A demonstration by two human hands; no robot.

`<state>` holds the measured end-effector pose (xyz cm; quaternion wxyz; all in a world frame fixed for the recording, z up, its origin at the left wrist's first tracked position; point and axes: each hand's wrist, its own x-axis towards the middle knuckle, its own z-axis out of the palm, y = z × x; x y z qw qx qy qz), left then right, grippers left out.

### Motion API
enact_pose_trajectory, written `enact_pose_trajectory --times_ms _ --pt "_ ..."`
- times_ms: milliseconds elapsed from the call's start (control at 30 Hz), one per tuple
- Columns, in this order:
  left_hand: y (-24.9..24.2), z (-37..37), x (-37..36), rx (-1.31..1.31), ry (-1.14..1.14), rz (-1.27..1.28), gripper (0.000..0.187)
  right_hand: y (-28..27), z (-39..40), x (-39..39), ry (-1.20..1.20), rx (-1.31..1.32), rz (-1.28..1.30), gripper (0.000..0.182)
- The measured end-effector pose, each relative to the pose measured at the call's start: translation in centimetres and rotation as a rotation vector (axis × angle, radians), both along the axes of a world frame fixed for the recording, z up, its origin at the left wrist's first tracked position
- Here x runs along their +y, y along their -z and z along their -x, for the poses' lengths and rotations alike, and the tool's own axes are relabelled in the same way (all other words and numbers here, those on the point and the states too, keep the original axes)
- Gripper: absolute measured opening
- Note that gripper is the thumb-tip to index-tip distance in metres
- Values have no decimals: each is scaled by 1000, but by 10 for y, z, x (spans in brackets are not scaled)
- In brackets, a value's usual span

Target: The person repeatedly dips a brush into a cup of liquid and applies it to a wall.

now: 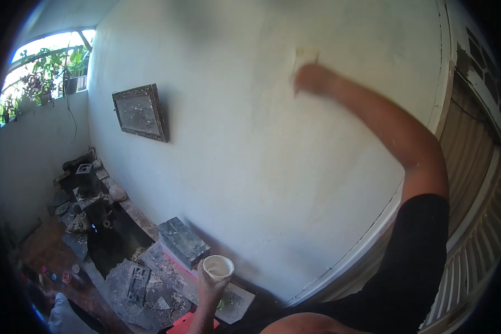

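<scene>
My left hand (209, 288) is wrapped round a white tub (219, 267), held upright low in the view, with whitish stuff smeared inside it. High on the white wall (222, 122), my right hand (314, 80) is closed at the end of a raised, bent arm and blurred by motion. A pale, flat-edged tool (307, 55) sticks up above its knuckles, overlapping the wall in this view. The tool's exact kind does not show, and its handle is hidden by the fingers.
A dark framed picture (137, 113) hangs tilted on the wall. Below are a grey block (183, 240), a dusty slab (117, 286) and a dark pool (117, 236) edged with stones. A curtained doorway (467, 161) lies right. At lower left shows a pale cloth-like thing (67, 314).
</scene>
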<state>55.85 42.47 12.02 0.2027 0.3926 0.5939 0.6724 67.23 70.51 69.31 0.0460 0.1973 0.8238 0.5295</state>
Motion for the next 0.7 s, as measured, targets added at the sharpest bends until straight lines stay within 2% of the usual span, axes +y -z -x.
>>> enact_pose_trajectory --times_ms 67,133,233,267,300,367,400,467,633,700 --pt "-3 2 1 -20 5 -18 82 71 -22 -2 -171 -184 109 33" --pt "-11 2 -1 9 8 0 83 113 -33 -27 -208 -174 280 27" --pt "-11 0 1 32 17 10 83 103 -35 -55 -63 102 761 23" --pt "-10 -2 2 38 22 11 83 89 -34 -44 -82 178 883 24" --pt "-7 -1 5 28 36 -7 83 70 -31 -35 19 318 986 22" --pt "3 1 15 8 65 -47 83 24 -24 -13 73 526 865 25" --pt "3 3 18 12 65 -50 81 2 -19 -30 85 630 717 28" --pt "3 5 24 13 51 -55 78 -32 -15 -28 -311 474 390 25" --pt "-10 10 20 39 -52 -50 75 -96 27 -34 -250 398 -14 21" --pt "-26 10 12 28 -74 -62 73 -134 35 -7 -348 355 -161 22"
